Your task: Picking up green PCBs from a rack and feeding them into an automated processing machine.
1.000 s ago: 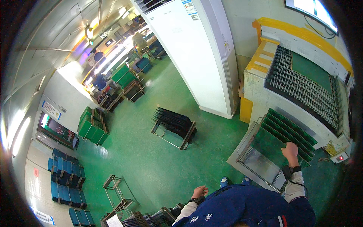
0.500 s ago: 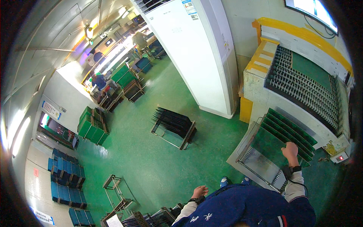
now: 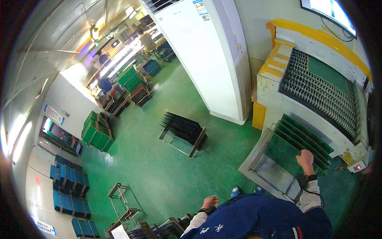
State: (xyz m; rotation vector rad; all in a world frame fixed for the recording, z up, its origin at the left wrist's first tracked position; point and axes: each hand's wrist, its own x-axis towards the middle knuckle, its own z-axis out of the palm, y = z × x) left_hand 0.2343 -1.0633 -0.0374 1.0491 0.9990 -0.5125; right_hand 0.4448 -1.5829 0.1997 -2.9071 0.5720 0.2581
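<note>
Green panel [image 3: 283,151]: edge clamped by the fingers of the right hand [image 3: 305,161], seated in the metal rack [image 3: 271,185], lower right of frame. Left hand [image 3: 210,202], lower centre: fingers curled, full closure cannot be told. Slotted unit [image 3: 318,93]: upper right.

A bright tube [image 3: 22,143] glares at left, the floor [image 3: 227,167] shines patchily, and the bowed edges fade black.

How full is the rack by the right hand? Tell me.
Partly full: green panels stand in the rack, but its left part is bare.
</note>
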